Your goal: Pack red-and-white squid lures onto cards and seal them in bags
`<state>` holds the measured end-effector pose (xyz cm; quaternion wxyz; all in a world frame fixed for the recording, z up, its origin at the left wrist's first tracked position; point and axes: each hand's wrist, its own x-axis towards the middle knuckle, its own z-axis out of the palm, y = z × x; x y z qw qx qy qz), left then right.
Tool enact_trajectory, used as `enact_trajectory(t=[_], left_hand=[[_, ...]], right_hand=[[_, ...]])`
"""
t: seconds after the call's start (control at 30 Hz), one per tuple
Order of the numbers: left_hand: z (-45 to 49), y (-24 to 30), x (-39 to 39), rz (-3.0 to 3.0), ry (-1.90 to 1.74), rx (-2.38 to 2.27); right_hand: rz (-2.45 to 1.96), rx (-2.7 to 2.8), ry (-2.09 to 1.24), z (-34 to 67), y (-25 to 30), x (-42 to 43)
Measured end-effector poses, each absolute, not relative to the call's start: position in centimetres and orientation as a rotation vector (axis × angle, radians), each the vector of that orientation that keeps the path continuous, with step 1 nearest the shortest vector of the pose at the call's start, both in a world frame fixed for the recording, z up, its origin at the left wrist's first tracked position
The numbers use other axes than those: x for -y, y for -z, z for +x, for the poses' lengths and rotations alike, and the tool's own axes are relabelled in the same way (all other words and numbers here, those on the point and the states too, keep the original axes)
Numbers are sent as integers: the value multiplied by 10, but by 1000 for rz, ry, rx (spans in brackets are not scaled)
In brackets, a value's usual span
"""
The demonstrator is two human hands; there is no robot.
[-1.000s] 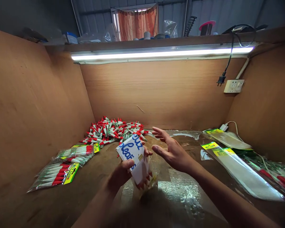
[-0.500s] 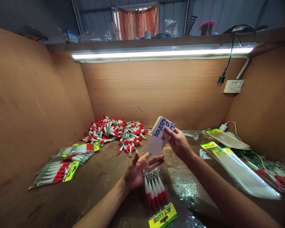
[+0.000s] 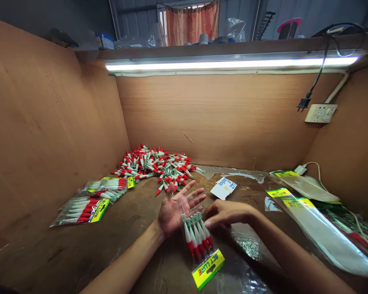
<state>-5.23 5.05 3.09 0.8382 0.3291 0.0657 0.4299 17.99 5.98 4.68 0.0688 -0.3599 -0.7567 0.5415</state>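
Note:
A clear bag of red-and-white fishing lures [image 3: 198, 234] with a yellow BCT LURE header lies in front of me, header toward me. Palm up and fingers spread, my left hand [image 3: 179, 208] is against the bag's far left end. My right hand [image 3: 228, 213] has its fingers curled at the bag's far right edge, thumb and forefinger on the plastic beside the lures. Beyond it a white card [image 3: 223, 188] with blue handwriting lies on the table.
A heap of loose lures [image 3: 155, 165] lies at the back left, with filled bags [image 3: 82, 210] before it. Long clear header bags [image 3: 319, 228] are stacked on the right. A black plug [image 3: 303, 102] hangs near the wall socket [image 3: 321, 113]. Crumpled plastic [image 3: 254, 281] lies near the front.
My right hand has let go of the white card, now on the table, and has come down to the bag of lures. My left hand has opened flatter. The view has shifted slightly.

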Motion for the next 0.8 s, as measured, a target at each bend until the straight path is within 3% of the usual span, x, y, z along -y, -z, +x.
enact_trajectory(t=[0.17, 0.33, 0.5, 0.8], left_hand=[[-55, -35, -52, 719, -996, -192], [-56, -18, -61, 896, -1036, -581], [-46, 0, -66, 1258, -1037, -862], [-44, 1, -66, 1340, -1215, -953]], right_hand=[[-1018, 2016, -1770, 151, -16, -55], [-1043, 1727, -1603, 160, -22, -67], [-1111, 1774, -1461, 169, -34, -72], [-1117, 1750, -1407, 159, -26, -71]])
